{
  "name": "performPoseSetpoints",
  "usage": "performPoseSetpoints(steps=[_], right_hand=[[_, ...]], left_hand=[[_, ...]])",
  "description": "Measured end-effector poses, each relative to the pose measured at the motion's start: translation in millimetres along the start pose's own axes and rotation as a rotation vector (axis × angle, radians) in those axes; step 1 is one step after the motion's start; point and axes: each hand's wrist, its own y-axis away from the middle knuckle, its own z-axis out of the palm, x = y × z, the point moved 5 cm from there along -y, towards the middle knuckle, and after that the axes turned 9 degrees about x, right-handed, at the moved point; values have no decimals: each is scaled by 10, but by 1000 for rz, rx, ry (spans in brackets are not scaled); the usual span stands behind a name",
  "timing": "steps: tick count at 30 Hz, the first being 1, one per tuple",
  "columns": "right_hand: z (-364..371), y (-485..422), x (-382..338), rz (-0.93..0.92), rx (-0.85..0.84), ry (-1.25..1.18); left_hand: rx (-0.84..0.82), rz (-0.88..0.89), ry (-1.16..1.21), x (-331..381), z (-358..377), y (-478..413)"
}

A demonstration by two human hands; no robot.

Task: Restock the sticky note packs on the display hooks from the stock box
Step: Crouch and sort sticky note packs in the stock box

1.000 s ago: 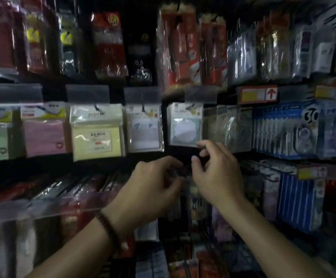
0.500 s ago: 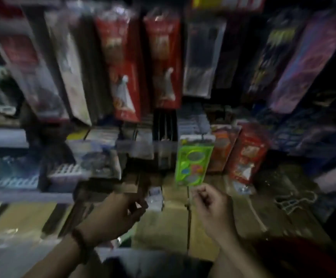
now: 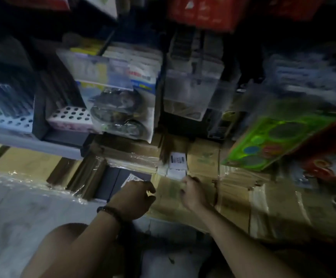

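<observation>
I look down at brown cardboard stock boxes on the floor under the display. A small stack of white packs with a barcode label sits in a gap between two boxes. My right hand reaches to the stack, its fingertips at the lower edge of the bottom pack; blur hides whether they grip it. My left hand, a bead bracelet on its wrist, hovers loosely curled over a dark box with a white label and holds nothing I can see. The sticky note hooks are out of view.
Low shelves above the boxes carry bagged goods and white perforated trays. A green pack with coloured circles hangs at the right. More taped cartons lie to the right, pale floor to the left.
The view has swung down from the sticky note hooks to the floor boxes. Both hands dropped from the hook row to the cartons, the right one reaching the white packs.
</observation>
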Motion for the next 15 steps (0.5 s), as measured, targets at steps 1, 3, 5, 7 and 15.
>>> performPoseSetpoints(steps=[1,3,5,7,15], right_hand=[[96,-166,0,-41,5,72],[281,-478,12,-63,-18,203],[455,-756,14,-123,-54,386],[601,-970,31,-182,-91,505],[829,-1240,184,-255,-145,637]], left_hand=[[-14,-31,1,-53,24,-12],[-37,-78,3,-86,38,-18],[-44,-91,-22,-54,19,-25],[-62,-98,-31,8,4,-29],[-175,-148,-137,162,71,58]])
